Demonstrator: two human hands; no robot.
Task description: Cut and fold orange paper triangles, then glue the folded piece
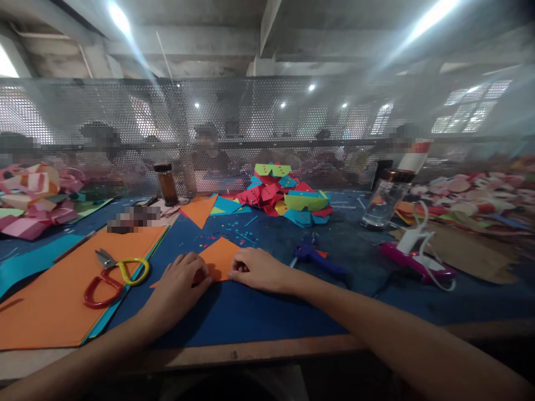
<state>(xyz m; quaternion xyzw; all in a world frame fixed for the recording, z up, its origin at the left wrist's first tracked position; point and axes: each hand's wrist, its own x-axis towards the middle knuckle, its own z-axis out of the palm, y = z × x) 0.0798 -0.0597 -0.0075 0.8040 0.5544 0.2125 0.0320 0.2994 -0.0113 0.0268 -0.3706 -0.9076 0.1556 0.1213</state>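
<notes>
An orange sheet of paper lies on the blue tabletop between my two hands, its pointed corner facing away from me. My left hand is closed at the sheet's left side, fingers curled and pressed onto its near edge. At the right side, my right hand pinches the near edge between thumb and curled fingers. Both hands partly hide the paper. Small blue and red paper scraps are scattered just beyond it. To the right of my right hand rests a dark blue glue gun.
Scissors with red and yellow handles lie on stacked orange sheets at left. Colourful paper glasses are piled ahead. A brown-filled jar, a clear glass bottle and a magenta-and-white device stand around. A perforated screen borders the back.
</notes>
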